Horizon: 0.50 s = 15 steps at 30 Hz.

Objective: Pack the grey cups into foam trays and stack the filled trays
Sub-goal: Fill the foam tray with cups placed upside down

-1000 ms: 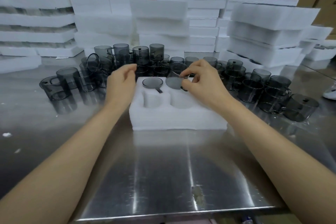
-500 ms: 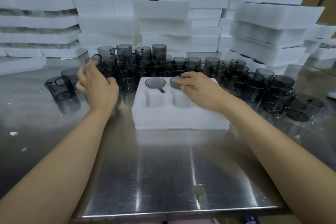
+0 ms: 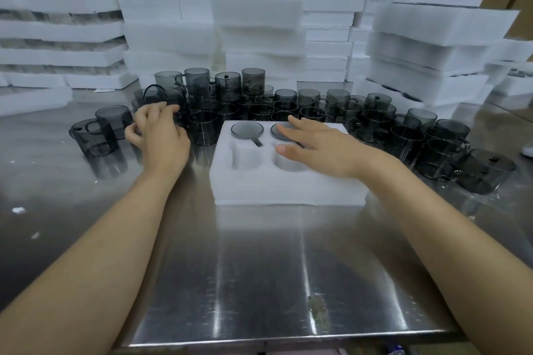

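On the desk point(image 3: 259, 268), the foam tray point(image 3: 288, 187) showed two near pockets empty and two far pockets each holding a grey cup point(image 3: 247, 130). My right grip point(image 3: 323, 147) lay flat and open on the second. My left grip point(image 3: 161, 135) curled among loose cups point(image 3: 375, 124); whether it held one, I could not tell. Many awaited packing.

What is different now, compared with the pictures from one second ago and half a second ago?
The left hand left the foam tray and moved left to the loose cups; its grip is unclear. The right hand released the second cup, now seated in the rear right pocket, and lies flat on it. The first cup and the tray stayed put.
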Available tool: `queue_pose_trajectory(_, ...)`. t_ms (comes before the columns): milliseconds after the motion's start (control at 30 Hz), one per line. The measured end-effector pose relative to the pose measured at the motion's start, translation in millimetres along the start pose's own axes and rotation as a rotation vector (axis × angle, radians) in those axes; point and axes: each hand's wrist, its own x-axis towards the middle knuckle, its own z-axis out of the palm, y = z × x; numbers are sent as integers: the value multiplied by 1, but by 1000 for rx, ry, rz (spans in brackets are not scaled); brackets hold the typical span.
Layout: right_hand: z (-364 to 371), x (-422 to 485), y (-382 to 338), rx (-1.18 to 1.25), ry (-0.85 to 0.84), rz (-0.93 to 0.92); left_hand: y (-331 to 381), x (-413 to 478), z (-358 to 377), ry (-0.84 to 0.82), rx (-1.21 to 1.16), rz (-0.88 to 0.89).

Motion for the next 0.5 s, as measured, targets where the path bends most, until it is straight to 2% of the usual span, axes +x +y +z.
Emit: queue_pose_trajectory(500, 1, 2, 1, 5, -27, 6, 3, 2, -2, -8, -25, 37)
